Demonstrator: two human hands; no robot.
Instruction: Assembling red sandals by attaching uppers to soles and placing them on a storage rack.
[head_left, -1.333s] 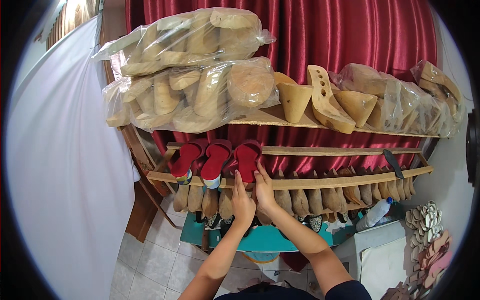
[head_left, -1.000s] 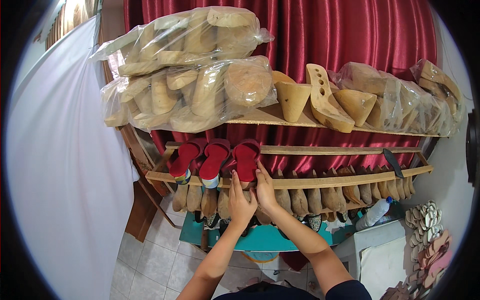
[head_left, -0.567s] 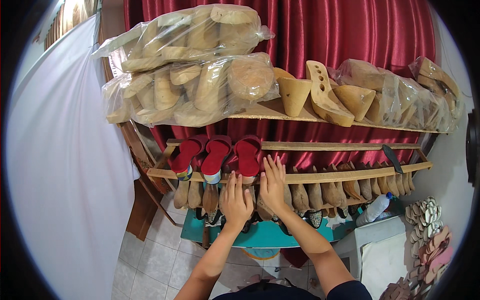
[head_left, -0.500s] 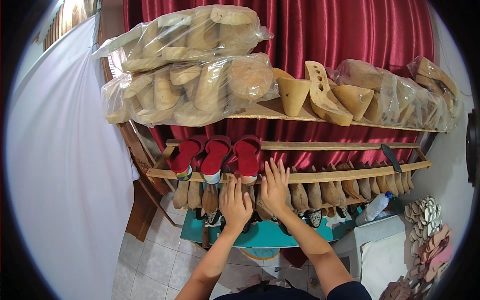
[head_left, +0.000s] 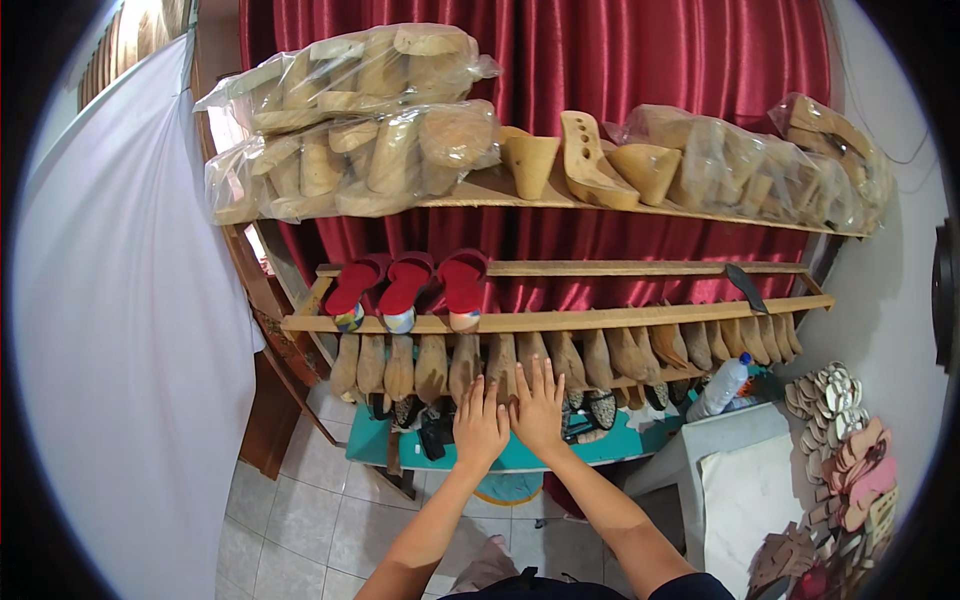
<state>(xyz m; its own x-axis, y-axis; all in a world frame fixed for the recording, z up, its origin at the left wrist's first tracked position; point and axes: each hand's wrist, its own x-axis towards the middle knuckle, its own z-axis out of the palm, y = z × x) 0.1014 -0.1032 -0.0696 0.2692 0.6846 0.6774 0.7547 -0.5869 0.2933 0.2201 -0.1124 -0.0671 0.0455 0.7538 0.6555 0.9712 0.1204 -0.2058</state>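
Note:
My left hand point(head_left: 482, 424) and my right hand point(head_left: 538, 407) are held out side by side, backs up, fingers stretched and slightly apart. Neither holds anything. Both appear in front of a row of worn wooden shoe lasts point(head_left: 465, 365) hanging below a wooden rack rail point(head_left: 560, 320); whether a fingertip touches one I cannot tell. Left of my hands, three red slippers with patterned heels rest on the rack: a left slipper point(head_left: 352, 288), a middle slipper point(head_left: 405, 290) and a right slipper point(head_left: 462, 287). A single dark sole point(head_left: 744, 288) lies across the rails on the right.
The upper shelf point(head_left: 480, 190) carries bagged wooden soles point(head_left: 350, 160) and loose wooden wedges point(head_left: 530, 165). Beneath the lasts is a teal table point(head_left: 365, 440) with shoes. A water bottle point(head_left: 722, 385) stands by a white cabinet point(head_left: 745, 490). A white cloth point(head_left: 130, 330) hangs at left.
My hands have drawn down and back from the rack rail near the slippers and come closer together. The view has shifted, so the shelves appear higher and further left.

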